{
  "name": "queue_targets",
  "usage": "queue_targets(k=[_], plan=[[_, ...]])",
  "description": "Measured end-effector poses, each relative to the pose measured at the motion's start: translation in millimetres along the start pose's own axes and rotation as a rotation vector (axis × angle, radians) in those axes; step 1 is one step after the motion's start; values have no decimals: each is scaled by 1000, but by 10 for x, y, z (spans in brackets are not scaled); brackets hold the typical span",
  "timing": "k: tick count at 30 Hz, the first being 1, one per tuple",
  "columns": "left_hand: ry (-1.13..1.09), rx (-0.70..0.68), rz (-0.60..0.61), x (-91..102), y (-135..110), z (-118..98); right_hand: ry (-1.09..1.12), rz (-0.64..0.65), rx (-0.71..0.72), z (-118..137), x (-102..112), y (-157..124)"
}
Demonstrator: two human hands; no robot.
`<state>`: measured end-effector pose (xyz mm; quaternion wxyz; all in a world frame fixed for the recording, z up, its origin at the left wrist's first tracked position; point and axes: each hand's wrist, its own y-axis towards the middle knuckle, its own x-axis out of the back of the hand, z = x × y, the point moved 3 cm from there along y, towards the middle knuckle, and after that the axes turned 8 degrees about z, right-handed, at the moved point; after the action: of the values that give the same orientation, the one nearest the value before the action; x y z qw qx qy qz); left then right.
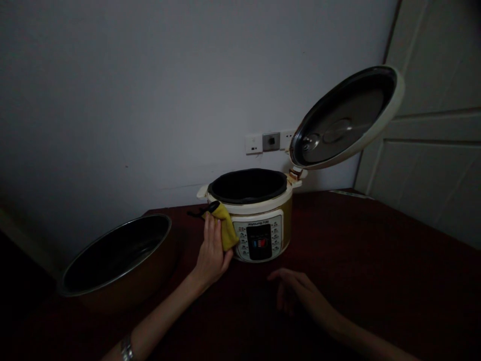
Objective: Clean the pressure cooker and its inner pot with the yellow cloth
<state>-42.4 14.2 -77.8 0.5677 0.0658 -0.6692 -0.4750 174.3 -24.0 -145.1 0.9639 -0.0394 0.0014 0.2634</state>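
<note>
A white and gold electric pressure cooker (287, 220) stands on the dark red table, its hinged lid (345, 120) raised to the right. My left hand (212, 250) presses a yellow cloth (227, 230) with a dark edge against the left side of the cooker's front, beside the control panel (278, 233). Just in front of the cooker, my right hand (295, 288) hovers with its index finger stretched out and the other fingers loosely bent. Nothing shows in that hand, and it is apart from the cooker.
A wide pot with a dark inside (124, 276) sits at the left on the table (361, 250). Behind the cooker, wall sockets (271, 142) are set in a pale wall. A panelled door (432, 165) is at the right.
</note>
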Motion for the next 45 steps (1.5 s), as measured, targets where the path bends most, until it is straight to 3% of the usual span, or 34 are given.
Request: queue_targets(k=[5, 9, 15, 21, 26, 29, 34, 36, 40, 45], plan=[[-29, -136, -39, 92, 65, 154, 3, 20, 34, -26, 7, 15], [-100, -238, -89, 223, 250, 104, 2, 27, 31, -3, 4, 18], [-92, -311, 95, 190, 410, -95, -1, 20, 18, 14, 12, -3], [172, -453, 72, 44, 179, -133, -25, 26, 42, -11, 7, 10], [306, -745, 263, -23, -29, -342, -15, 17, 53, -49, 13, 39], [329, -719, 326, 45, 77, -423, 28, -1, 54, -65, 39, 63], [369, -565, 204, 268, 482, -519, 70, -82, 30, -60, 93, 69], [368, -551, 211, 282, 576, -578, 92, -113, 49, -53, 118, 56], [301, -677, 347, 79, 488, -732, 155, -197, 143, -55, 271, 34], [238, -769, 444, -283, 166, -874, 195, -393, 249, -21, 684, 24]])
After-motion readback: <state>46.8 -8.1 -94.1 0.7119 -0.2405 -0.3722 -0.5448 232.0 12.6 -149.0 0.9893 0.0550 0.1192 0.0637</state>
